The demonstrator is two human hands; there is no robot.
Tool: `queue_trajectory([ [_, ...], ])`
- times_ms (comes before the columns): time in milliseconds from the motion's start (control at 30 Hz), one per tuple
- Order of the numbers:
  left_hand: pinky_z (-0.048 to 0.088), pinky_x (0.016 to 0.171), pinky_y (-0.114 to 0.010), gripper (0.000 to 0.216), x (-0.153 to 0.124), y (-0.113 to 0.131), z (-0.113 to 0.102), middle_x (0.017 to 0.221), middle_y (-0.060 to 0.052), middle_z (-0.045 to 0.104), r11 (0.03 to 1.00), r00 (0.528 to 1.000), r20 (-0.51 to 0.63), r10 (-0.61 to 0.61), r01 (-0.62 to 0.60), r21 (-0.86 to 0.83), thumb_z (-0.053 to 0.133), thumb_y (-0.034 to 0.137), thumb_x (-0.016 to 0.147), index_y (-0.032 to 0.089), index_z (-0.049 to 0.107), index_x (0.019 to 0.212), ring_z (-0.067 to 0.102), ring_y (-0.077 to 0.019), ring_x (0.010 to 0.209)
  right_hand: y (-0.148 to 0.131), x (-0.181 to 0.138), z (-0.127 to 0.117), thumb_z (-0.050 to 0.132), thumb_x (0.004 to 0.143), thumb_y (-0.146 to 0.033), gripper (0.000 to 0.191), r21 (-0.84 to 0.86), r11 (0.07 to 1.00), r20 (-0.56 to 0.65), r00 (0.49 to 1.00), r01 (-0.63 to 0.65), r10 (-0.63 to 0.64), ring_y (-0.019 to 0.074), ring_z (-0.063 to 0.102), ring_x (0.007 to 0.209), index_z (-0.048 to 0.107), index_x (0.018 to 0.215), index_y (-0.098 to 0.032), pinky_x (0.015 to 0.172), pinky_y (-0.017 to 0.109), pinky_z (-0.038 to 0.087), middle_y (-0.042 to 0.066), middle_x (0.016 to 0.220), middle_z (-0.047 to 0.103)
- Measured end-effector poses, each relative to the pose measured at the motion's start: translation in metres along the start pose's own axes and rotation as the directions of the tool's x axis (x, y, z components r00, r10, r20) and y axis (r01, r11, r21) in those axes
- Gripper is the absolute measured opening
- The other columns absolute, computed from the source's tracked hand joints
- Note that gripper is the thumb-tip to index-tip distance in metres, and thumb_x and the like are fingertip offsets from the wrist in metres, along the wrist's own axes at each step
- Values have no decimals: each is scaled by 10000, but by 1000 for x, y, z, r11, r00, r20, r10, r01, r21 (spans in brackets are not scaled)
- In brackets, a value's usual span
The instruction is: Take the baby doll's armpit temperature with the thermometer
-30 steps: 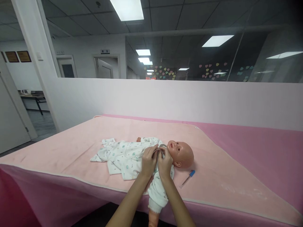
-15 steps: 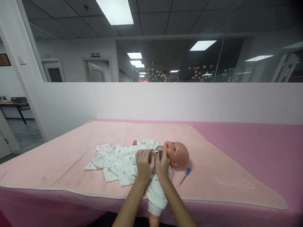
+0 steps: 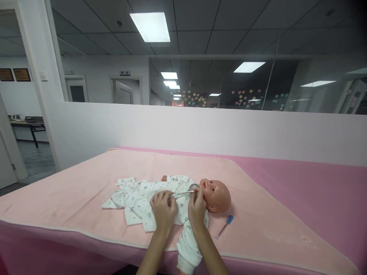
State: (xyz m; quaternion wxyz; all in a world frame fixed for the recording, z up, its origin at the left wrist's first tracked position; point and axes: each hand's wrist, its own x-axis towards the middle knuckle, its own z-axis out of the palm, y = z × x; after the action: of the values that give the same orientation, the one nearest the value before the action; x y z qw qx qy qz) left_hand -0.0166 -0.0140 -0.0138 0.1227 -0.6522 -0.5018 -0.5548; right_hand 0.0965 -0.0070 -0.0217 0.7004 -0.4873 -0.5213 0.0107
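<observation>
1. We see the doll (image 3: 213, 195) lying on the blanket (image 3: 258, 214), near the edge.
2. Our left hand (image 3: 163, 208) and right hand (image 3: 197, 206) pinch its suit (image 3: 143, 194) placket at the chest.
3. We judge the cloth soft, light, limp; hold it by the snap edges.

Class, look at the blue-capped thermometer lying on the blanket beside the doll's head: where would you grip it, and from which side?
Probably the clear slim barrel of the thermometer, pinched across its width from above. It lies flat on the pink blanket, apart from the doll's head, with bare blanket on both long sides for the fingers.
</observation>
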Motion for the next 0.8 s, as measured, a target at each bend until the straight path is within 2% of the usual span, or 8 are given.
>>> queue_trajectory([
  [67,325,797,-394,145,-1,0,-4,837,-29,642,1000,998,54,13,-13,-14,495,188,768,235,622,818,511,-230,855,-3,-2,0,340,851,-193,195,-75,990,-21,992,122,-124,217,570,922,505,950,-162,763,356,466,128,959,600],
  [100,326,797,-388,146,-2,0,-5,845,-23,642,1000,996,84,20,-18,-22,496,191,770,239,622,826,514,-225,859,-5,-3,0,347,840,-172,217,-104,972,11,978,208,-208,226,544,985,515,976,-155,807,380,455,141,1020,585],
  [167,329,797,-380,148,-1,2,-6,860,-15,642,999,991,131,27,-22,-39,495,196,773,242,621,837,520,-215,861,-10,-5,0,357,815,-128,254,-119,915,153,918,385,-366,229,510,1044,539,990,-159,869,409,429,134,1078,571],
  [233,329,798,-376,151,-1,4,-7,866,-10,642,999,989,149,22,-15,-51,491,194,775,241,620,838,524,-208,857,-13,-5,0,360,796,-92,279,-92,868,285,848,488,-446,212,523,1012,560,973,-172,903,417,411,107,1041,593],
  [300,327,799,-377,148,0,5,-7,866,-9,642,998,988,153,17,-8,-60,491,195,778,241,621,831,523,-207,859,-14,-4,0,365,784,-72,283,-87,861,326,831,501,-451,196,545,947,569,952,-175,921,422,394,86,967,615],
  [500,322,788,-371,132,0,5,-6,866,-12,647,998,990,137,20,-11,-67,497,234,802,237,626,827,520,-205,863,-11,-1,-2,413,789,-101,222,-130,896,293,880,424,-374,189,546,839,598,877,-187,849,394,411,55,832,617],
  [633,316,786,-367,126,1,6,-6,869,-9,648,998,987,163,18,-6,-70,493,238,810,238,615,843,519,-204,862,-11,0,-3,412,834,-135,196,-123,903,303,882,411,-360,180,542,799,598,816,-191,763,341,423,46,781,610],
  [800,316,768,-364,135,1,6,-6,872,-14,656,997,988,154,26,-14,-77,486,247,818,235,615,857,520,-206,852,-12,1,-3,388,867,-166,201,-112,905,307,880,412,-362,171,540,773,574,795,-195,735,319,412,36,755,603],
])
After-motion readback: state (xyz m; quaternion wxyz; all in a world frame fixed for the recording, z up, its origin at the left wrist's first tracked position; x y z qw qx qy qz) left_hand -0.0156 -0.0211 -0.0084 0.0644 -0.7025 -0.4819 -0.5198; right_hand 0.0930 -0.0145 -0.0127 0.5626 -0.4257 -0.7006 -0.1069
